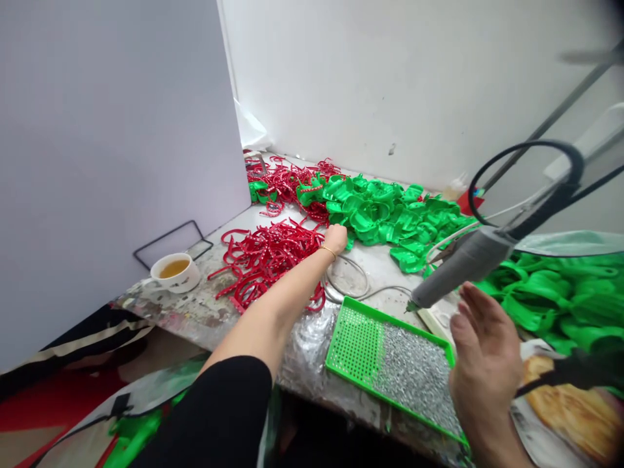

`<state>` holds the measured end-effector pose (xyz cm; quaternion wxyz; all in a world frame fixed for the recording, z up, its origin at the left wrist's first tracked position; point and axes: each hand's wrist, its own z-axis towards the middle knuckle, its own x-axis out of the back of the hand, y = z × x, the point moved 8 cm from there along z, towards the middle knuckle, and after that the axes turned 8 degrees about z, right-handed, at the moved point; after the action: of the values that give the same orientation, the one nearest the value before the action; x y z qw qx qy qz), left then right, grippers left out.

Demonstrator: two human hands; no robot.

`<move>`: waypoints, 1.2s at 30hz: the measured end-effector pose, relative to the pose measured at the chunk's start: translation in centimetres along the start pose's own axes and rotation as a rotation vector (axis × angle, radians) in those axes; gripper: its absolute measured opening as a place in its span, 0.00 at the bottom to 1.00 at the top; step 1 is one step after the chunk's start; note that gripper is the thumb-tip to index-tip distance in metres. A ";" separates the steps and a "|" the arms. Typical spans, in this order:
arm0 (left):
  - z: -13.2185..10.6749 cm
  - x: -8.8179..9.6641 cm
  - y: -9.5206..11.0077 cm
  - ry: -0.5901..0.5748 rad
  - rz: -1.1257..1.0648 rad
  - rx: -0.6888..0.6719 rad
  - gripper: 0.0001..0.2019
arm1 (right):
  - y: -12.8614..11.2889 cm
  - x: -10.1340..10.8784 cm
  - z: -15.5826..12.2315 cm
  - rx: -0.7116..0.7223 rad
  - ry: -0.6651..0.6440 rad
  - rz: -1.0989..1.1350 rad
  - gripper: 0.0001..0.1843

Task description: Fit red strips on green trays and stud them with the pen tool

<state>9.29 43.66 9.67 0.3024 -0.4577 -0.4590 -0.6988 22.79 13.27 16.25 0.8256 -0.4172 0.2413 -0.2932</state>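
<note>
Left arm [253, 344] over stained tabletop [178, 315], white wall [390, 78]

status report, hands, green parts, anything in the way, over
Left hand at near edge of green plastic parts, grip hidden. Right hand open beside electric screwdriver. Cable loops lie between left hand and green perforated tray.

My left arm [287, 286] stretched forward, left hand [336, 239] curled; my right hand [487, 357] uncurled, fingers [487, 309] extended, thumb [462, 335] apart.
</note>
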 end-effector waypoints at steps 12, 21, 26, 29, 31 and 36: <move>-23.2 6.7 0.5 0.214 -0.558 -0.192 0.09 | 5.6 -7.1 -4.8 -0.486 -0.550 -0.143 0.31; -34.0 0.5 -3.8 0.127 -1.788 0.455 0.10 | 3.5 -11.5 -10.5 -0.178 -0.856 -0.316 0.12; -35.6 -2.3 -3.2 -0.297 -2.148 0.558 0.20 | 2.1 -13.6 -13.5 -0.074 -1.038 -0.219 0.12; -36.2 -2.8 -3.5 -0.366 -2.258 0.535 0.22 | 2.2 -14.4 -14.0 -0.147 -1.093 -0.192 0.17; -36.3 -2.8 -4.0 -0.335 -2.243 0.505 0.24 | 3.1 -15.1 -12.8 -0.156 -1.046 -0.275 0.19; -36.4 -2.7 -4.2 -0.255 -2.173 0.524 0.25 | 7.2 -18.5 -9.8 -0.013 -0.935 -0.604 0.14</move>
<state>-6.38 11.91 -0.17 -0.4292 0.1946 -0.7746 -0.4219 5.41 24.08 7.86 0.7215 -0.5586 -0.2790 -0.2991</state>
